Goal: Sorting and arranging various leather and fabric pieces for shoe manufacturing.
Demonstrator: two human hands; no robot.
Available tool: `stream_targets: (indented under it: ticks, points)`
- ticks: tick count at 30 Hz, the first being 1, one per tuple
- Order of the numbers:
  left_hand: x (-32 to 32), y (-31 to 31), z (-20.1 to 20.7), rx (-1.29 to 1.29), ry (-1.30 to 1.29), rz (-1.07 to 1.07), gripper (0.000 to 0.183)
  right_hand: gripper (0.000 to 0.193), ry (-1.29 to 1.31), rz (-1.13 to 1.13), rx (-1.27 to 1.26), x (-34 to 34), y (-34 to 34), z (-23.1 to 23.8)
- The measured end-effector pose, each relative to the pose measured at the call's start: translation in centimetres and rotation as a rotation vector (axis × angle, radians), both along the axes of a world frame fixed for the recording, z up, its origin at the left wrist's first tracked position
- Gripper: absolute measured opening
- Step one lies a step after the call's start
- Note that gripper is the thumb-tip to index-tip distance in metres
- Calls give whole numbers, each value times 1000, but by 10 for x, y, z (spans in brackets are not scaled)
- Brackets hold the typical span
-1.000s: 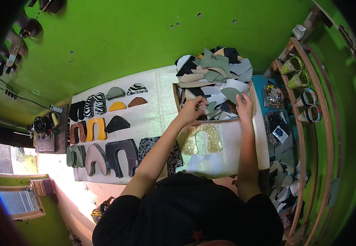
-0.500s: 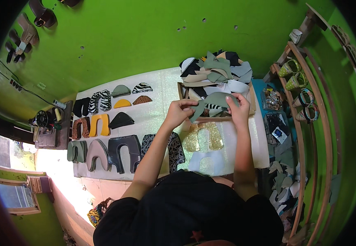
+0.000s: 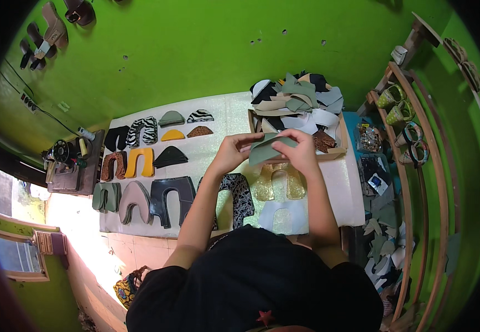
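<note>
I watch both bare hands come together over the surface [image 3: 229, 108], each one grasping the same thin grey-green piece [image 3: 266, 151]. The left hand [image 3: 231, 156] has its grip closed on the piece's left edge, thumb and fingers pinching it. The right hand [image 3: 301, 149] has its grip on the other side, thumb lying on top of the sheet. From my end I see the piece raised at the near edge of the cardboard box [image 3: 337, 152], tilted rather than flat.

The box brims with loose scraps [image 3: 301, 99] in green, black, beige and white, heaped high at its far side. Below the hands I have a glittery gold arch [image 3: 295, 189], and nearer the body a white arch [image 3: 267, 214]. Left of those, the patterned black arch [image 3: 243, 199] is partly covered by the left forearm. Further left I count a dark grey arch stack [image 3: 161, 191], a pinkish-beige arch stack [image 3: 130, 202] and a folded green stack [image 3: 104, 198] in a row. Behind them sit a yellow arch [image 3: 140, 152] and a black half-moon stack [image 3: 171, 157].
</note>
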State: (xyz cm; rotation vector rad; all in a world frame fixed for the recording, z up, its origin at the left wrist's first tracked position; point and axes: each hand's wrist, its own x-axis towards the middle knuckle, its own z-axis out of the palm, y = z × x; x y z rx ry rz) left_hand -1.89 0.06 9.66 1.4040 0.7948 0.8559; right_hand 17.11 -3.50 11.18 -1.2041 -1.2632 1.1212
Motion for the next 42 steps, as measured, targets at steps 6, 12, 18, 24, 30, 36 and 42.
stream_targets:
  ticks: [6,12,18,24,30,36,42]
  points:
    - [-13,-11,10,-30,-57,-54,43,20,-561,-230,448,-20,3,-12]
    - [-32,-18,12,-7,-39,-88,43,21,-458,-12,197,-23,4,-10]
    - [-54,-24,11,32,-135,-55,50,21,-407,108,123,-37,-2,-2]
    - [-79,-25,-5,-31,50,-29,40,17,-303,60,31,-62,-9,-6]
    - [-94,-32,6,-330,-72,7,34,15,-175,-2,64,-85,-5,-27]
    - [-122,-23,-29,19,170,70,23,16,-207,7,70,-116,-4,-30]
    - [-157,-24,-31,17,211,164,15,17,-235,74,-28,-152,3,-33]
